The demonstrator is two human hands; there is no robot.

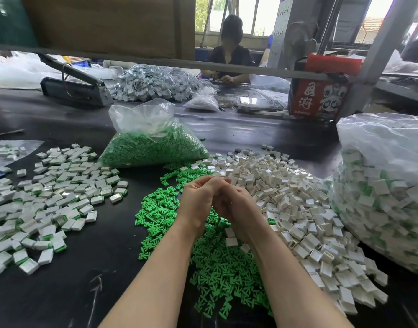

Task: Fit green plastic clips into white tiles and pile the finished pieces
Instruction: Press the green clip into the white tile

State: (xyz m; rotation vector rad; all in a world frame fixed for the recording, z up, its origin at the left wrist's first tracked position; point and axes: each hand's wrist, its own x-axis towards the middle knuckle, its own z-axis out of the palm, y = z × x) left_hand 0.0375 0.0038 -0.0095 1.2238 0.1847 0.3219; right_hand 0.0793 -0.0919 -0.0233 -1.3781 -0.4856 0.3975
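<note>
Together, both hands point(217, 197) hide the piece; its axis cannot be told.

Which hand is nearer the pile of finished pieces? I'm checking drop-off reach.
Left. The left hand is on the side of the finished pile; the right hand, pressed against it, sits farther away.

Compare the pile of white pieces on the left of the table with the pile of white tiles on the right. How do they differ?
The left pile lies spread thin and flat, while the right pile is heaped deeper. Left pieces show green at their edges, so clips seem fitted; right tiles look plain white, many with open hollow sides. The left pile sits apart from the loose green clips; the right pile touches them. Both rest on the dark table.
</note>
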